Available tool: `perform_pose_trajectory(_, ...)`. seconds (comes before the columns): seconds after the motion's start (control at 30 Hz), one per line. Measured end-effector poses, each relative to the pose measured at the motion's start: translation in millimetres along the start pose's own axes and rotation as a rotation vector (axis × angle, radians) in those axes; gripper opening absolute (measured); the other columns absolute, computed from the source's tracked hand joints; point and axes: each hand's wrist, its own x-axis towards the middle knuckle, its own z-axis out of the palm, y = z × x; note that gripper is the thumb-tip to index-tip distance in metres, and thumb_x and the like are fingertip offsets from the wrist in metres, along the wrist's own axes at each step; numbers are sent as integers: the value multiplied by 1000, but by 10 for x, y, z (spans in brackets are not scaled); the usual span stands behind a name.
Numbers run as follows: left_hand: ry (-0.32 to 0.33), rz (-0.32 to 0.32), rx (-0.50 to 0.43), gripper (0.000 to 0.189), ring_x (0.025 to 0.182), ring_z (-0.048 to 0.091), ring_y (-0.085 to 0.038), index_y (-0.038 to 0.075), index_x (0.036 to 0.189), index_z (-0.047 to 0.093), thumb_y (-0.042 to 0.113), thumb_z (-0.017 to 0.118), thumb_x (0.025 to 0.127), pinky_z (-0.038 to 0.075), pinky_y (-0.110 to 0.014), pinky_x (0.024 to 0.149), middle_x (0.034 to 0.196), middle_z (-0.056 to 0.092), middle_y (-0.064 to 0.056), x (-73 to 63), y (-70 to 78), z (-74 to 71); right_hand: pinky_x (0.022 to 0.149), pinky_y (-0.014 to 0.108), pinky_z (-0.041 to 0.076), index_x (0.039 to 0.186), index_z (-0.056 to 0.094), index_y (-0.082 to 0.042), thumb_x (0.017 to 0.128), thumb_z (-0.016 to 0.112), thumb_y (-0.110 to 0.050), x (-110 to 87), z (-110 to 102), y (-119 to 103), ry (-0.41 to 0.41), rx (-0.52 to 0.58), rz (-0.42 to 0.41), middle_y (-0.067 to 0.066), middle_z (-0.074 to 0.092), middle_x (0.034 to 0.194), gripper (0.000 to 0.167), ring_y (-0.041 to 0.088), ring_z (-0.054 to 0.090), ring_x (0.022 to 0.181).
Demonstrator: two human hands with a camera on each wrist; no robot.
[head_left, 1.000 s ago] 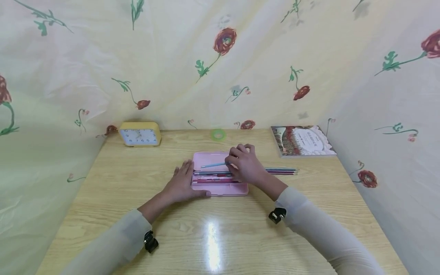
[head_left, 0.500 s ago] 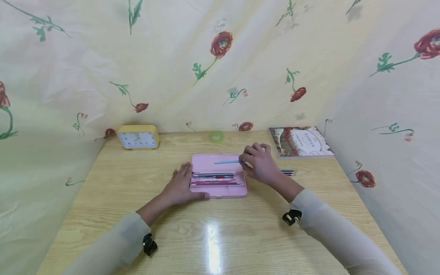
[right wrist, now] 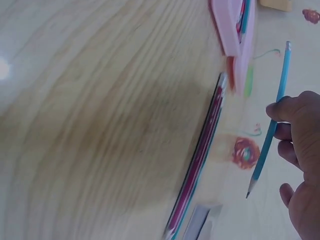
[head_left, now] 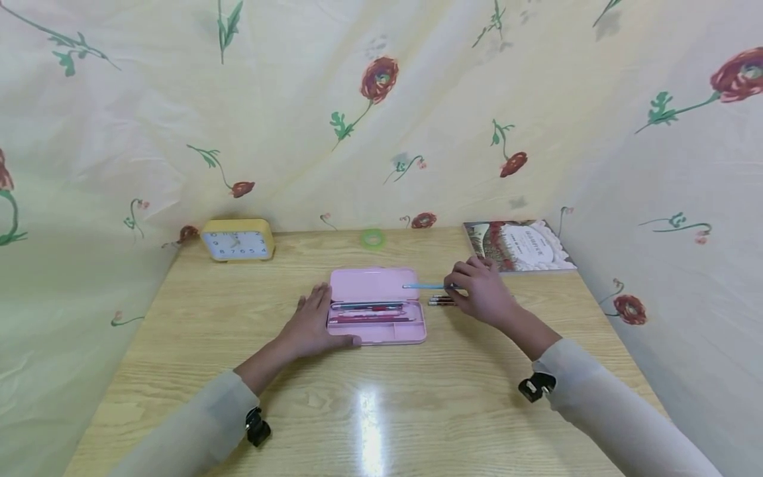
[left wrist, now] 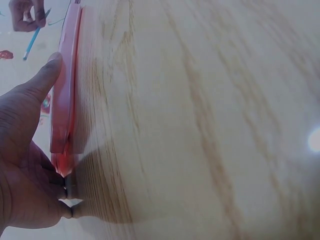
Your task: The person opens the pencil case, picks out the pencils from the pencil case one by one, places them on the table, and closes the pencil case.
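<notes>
An open pink pencil case (head_left: 374,285) lies on the table, its lid folded back. Several pencils and pens (head_left: 371,320) are in its tray. At the case's left end my left hand (head_left: 311,324) rests with straight fingers, the thumb (left wrist: 45,77) laid along the front edge. My right hand (head_left: 481,293), right of the case, pinches a light blue pencil (right wrist: 283,80) between thumb and fingers. Its eraser end points left toward the lid, and its sharpened tip shows in the right wrist view. Below that hand, a few pencils (right wrist: 197,160) lie side by side on the table, partly hidden in the head view.
A yellow clock (head_left: 238,240) stands at the back left. Behind the case lies a green roll of tape (head_left: 373,238). A book (head_left: 521,246) is at the back right, just beyond my right hand. Flower-patterned cloth (head_left: 298,119) hangs around the wooden table (head_left: 298,411).
My right hand has moved right with the blue pencil, from over the case to over the loose pencils. The case's tray has come into view. My left hand stays at the case.
</notes>
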Motion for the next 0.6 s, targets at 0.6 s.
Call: perform_pose_trajectory(0.6,2,9,3,147,175,5,-41,-1,176,6,79,84,80,3,-62,142,186,10,-24,11,-17,18,74,54,48,96,82,-13,89,90,-6,-507,-1,266,-127,-7,83,4,70,97,12,24,54,88)
